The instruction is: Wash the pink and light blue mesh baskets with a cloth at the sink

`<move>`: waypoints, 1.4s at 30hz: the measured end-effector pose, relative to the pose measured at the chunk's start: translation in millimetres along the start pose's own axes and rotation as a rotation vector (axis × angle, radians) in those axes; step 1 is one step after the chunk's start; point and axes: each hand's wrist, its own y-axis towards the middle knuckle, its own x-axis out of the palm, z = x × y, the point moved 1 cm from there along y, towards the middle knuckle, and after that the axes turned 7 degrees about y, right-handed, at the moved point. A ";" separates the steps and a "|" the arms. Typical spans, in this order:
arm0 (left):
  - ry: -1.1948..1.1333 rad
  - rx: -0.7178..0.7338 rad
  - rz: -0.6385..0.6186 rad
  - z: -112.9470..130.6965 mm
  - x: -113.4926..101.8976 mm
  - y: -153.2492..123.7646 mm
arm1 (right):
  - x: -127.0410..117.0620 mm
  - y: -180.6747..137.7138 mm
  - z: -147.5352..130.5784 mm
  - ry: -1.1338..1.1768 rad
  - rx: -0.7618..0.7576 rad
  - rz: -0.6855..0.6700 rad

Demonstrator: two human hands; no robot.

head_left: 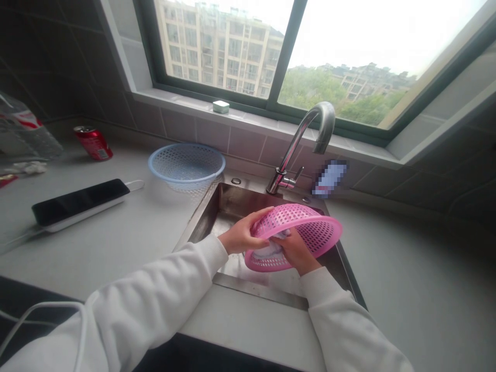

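Observation:
A pink plastic colander is held tilted over the steel sink, its open side facing me. My left hand grips it at the left, thumb over the rim and fingers behind the perforated wall. Inside the bowl, my right hand presses a pale cloth against the inner surface. Much of the cloth is hidden by the fingers and rim.
Behind the sink rises a curved chrome faucet. A blue colander stands left of the basin. Farther left are a black-topped device with a cable, a red can and a plastic bottle. A small box sits on the windowsill.

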 end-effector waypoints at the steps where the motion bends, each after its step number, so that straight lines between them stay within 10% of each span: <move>1: -0.005 0.000 -0.009 0.6 0.0 0.2 | -3.6 0.1 -2.6 0.103 0.008 0.037; 6: -0.052 -0.009 -0.034 2.5 2.5 1.0 | -17.9 1.1 -7.6 0.409 0.013 0.186; 13: -0.022 0.000 0.006 4.3 0.9 -1.9 | 4.7 -1.8 0.7 -0.140 -0.019 -0.014; 21: 0.002 -0.066 0.004 3.4 0.8 1.2 | -20.9 5.4 -6.0 0.362 -0.028 0.208; 27: 0.010 -0.040 0.001 1.4 0.0 -0.3 | 2.8 -2.3 -1.2 -0.084 0.005 -0.023; 35: -0.036 -0.047 -0.013 3.9 0.2 1.7 | -10.6 1.4 -9.4 0.344 -0.022 0.190; 42: -0.004 -0.063 -0.004 2.9 -0.7 -1.4 | 3.0 -3.0 -1.5 -0.047 0.023 -0.021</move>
